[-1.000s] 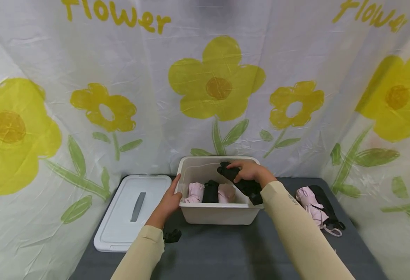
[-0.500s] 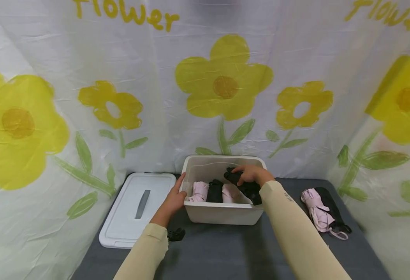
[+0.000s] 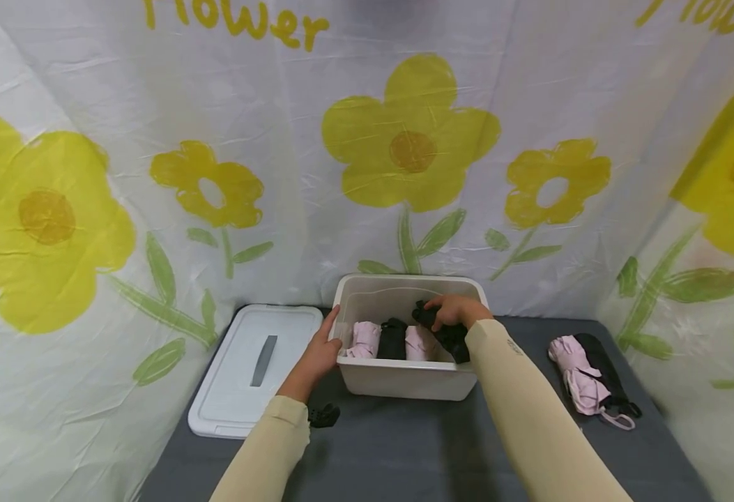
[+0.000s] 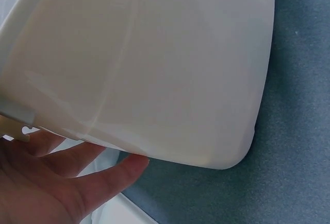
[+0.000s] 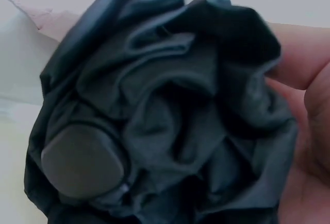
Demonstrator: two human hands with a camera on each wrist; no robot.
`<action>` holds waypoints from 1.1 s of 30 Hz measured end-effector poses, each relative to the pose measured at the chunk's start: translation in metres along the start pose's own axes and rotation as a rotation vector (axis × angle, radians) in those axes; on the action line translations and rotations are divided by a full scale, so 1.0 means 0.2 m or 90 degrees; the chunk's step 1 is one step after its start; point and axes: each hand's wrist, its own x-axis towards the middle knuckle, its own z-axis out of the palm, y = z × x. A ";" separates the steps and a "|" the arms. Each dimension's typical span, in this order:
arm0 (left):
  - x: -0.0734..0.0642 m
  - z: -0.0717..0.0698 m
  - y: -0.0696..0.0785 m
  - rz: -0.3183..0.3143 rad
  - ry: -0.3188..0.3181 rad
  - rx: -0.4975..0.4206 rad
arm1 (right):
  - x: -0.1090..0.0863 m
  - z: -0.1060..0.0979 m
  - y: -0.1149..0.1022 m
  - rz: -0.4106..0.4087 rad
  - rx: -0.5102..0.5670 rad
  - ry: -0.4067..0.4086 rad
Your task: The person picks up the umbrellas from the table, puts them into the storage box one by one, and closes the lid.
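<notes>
My right hand [image 3: 457,312] grips a black folded umbrella [image 3: 445,336] inside the right end of a beige storage bin [image 3: 407,380]. In the right wrist view the umbrella's bunched cloth and rounded end [image 5: 85,161] fill the picture. It lies tilted, far end up. To its left a pink folded umbrella [image 3: 364,339], a black one [image 3: 392,339] and another pink one [image 3: 419,343] stand side by side in the bin. My left hand [image 3: 321,352] rests at the bin's left rim. The left wrist view shows its nearly straight fingers [image 4: 111,183] against the outer wall.
A white lid [image 3: 228,376] with a grey handle lies left of the bin on the dark grey table [image 3: 398,453]. On the right lie a pink umbrella [image 3: 583,380] and a black umbrella [image 3: 605,366], side by side. A flower-printed curtain [image 3: 291,244] stands behind.
My right hand has lowered the black umbrella slightly deeper into the bin's right end. The left hand stays at the rim. The head view has shifted a little.
</notes>
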 end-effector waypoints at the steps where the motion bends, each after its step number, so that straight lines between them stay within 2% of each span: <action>1: 0.00 0.00 0.00 0.005 0.000 0.001 | 0.00 0.00 0.00 0.003 -0.003 -0.003; 6: -0.01 0.00 0.01 0.025 -0.003 0.013 | 0.00 -0.01 0.00 0.004 -0.039 -0.026; 12: -0.01 0.01 0.01 0.011 -0.004 0.011 | -0.01 0.01 0.01 -0.004 -0.070 -0.032; 15: -0.01 0.00 0.01 0.008 -0.006 0.004 | -0.02 0.00 0.00 0.032 0.006 -0.039; 19: -0.01 -0.01 0.02 0.010 -0.003 0.002 | -0.04 -0.05 -0.03 0.091 0.170 -0.034; 21: -0.03 -0.01 0.06 0.006 -0.007 -0.001 | -0.06 -0.07 -0.04 0.100 0.208 -0.032; 26: -0.04 -0.02 0.07 -0.001 -0.018 -0.007 | -0.09 -0.10 -0.05 0.104 0.235 -0.040; 29: 0.00 -0.01 0.02 -0.002 -0.012 -0.002 | -0.10 -0.11 -0.05 0.105 0.241 -0.045; 33: 0.00 0.00 0.01 -0.002 -0.009 0.000 | -0.13 -0.12 -0.05 0.103 0.226 -0.048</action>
